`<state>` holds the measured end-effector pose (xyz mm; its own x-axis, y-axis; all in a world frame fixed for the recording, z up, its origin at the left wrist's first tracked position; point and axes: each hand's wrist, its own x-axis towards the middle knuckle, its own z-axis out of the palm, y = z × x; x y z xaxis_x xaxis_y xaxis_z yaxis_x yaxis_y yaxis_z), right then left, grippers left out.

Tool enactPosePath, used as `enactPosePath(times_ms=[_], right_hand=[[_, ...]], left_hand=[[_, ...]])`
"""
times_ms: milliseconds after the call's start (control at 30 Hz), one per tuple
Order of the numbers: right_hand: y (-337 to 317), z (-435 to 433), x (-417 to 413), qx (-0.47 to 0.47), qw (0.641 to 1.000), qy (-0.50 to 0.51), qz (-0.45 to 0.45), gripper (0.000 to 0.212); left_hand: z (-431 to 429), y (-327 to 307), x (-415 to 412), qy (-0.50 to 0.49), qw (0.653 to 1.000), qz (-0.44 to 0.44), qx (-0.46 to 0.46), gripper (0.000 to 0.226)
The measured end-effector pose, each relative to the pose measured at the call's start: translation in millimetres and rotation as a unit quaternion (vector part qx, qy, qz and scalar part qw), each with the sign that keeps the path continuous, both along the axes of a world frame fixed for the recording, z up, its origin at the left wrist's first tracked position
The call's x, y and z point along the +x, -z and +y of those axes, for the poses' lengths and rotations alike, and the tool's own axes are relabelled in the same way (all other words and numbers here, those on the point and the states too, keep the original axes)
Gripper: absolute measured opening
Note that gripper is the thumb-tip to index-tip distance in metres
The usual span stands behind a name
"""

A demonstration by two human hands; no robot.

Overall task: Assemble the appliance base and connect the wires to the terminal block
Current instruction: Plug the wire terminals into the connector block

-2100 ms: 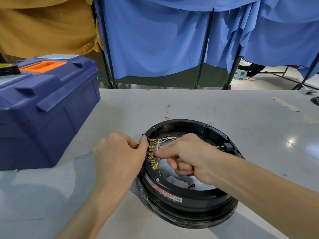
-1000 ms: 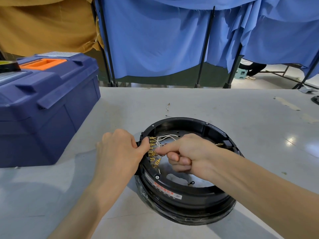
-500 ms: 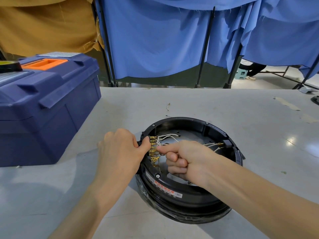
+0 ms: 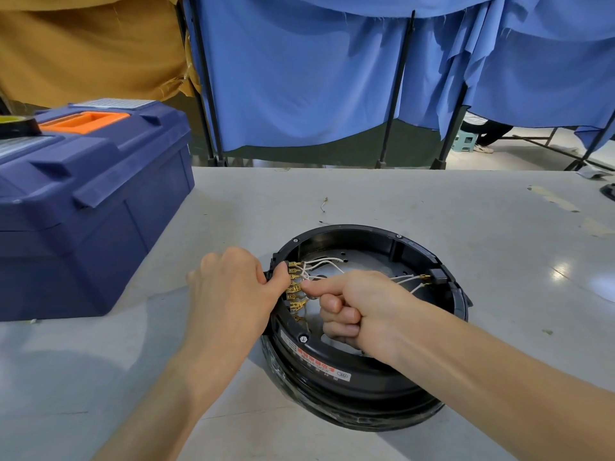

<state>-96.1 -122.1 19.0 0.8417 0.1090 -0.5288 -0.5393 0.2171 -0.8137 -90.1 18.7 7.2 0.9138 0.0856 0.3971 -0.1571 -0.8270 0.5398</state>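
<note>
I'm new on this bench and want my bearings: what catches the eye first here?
The round black appliance base on the table, where the left hand grips its rim and the right hand pinches a white wire at a row of brass terminals. A big blue toolbox sits to the left, blue curtains behind.

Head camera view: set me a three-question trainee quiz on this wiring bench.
1. True or false: the round black plastic appliance base lies on the grey table.
2. The blue plastic toolbox with an orange handle stands on the base's: A left, B right, C near side.
3. Which hand grips the base's rim while the other pinches at the brass spade terminals?
Key: 1 true; 2 A; 3 the left hand; the right hand pinches.
</note>
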Motion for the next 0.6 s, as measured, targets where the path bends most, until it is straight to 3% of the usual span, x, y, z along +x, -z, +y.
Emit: enactPosePath(times_ms=[167,333,500,600], right_hand=[[-2.5,-3.0,0.5,0.026,0.999,-0.017,0.018,0.025],[-2.9,-1.8,0.8,-0.009,1.000,-0.015,0.013,0.035],[-7.8,1.0,3.0,-0.065,0.998,-0.001,0.023,0.015],[-10.1,4.3,3.8,-0.091,0.995,0.008,0.027,0.016]], left_hand=[[-0.8,-0.4,-0.6,0.001,1.000,-0.002,-0.001,0.060],[-3.0,0.1,-1.3,-0.005,1.000,-0.008,0.010,0.059],[-4.2,1.8,-3.3,-0.006,1.000,-0.022,0.003,0.058],[-5.6,2.5,-3.1,-0.015,1.000,-0.020,0.000,0.057]])
